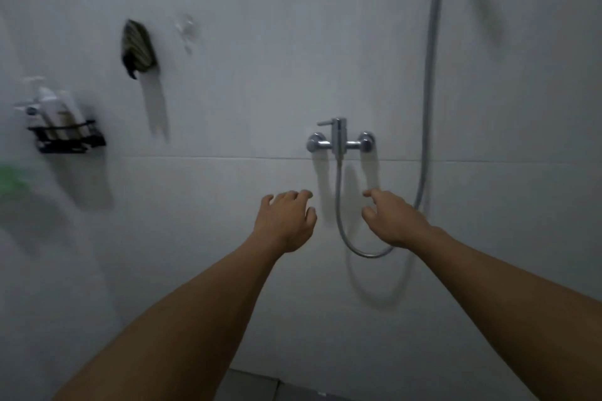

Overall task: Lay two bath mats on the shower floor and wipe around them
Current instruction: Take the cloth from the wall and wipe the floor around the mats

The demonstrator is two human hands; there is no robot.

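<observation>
Both my arms reach forward toward the white tiled shower wall. My left hand (286, 221) is held out with fingers spread and slightly curled, holding nothing. My right hand (392, 221) is beside it, fingers apart and empty, just in front of the hanging shower hose (338, 205). No bath mat and no wiping cloth is in view. Only a thin strip of the grey shower floor (257, 384) shows at the bottom edge between my forearms.
A chrome mixer tap (340, 138) is fixed to the wall above my hands, its hose looping down and up the right side. A black wire caddy (68, 137) with bottles hangs at left. A dark striped sponge (138, 47) hangs above it. Something green (11, 181) blurs at far left.
</observation>
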